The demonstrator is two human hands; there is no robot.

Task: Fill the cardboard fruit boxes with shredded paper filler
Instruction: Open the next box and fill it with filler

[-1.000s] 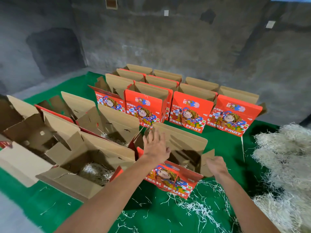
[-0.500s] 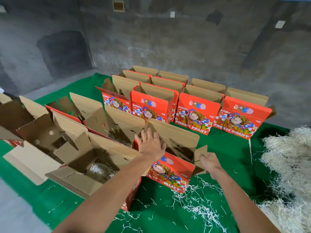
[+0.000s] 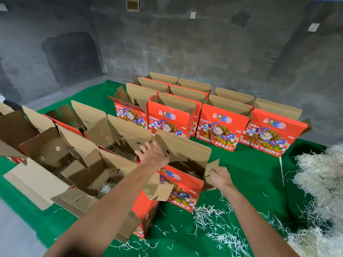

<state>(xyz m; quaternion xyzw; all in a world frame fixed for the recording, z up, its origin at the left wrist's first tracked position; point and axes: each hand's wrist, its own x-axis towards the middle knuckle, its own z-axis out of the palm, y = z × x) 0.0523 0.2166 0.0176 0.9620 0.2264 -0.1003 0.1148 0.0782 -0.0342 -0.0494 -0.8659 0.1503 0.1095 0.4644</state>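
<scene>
Rough grey concrete wall [image 3: 185,49] across the back, mottled and stained. Darker arch-shaped patch [image 3: 72,56] at left. Small framed rectangular opening [image 3: 132,5] high up; pale square tags [image 3: 193,15] stuck to the wall. Green cloth [image 3: 250,169] spread over a grey concrete floor [image 3: 11,234]. Dim, even light.

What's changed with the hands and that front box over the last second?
The front box has been slid left until it sits against the box with paper filler. The left hand stays flat on the box's back flap, and the right hand keeps pinching its side flap. The rows of boxes behind and the pile of shredded paper have not moved.
</scene>
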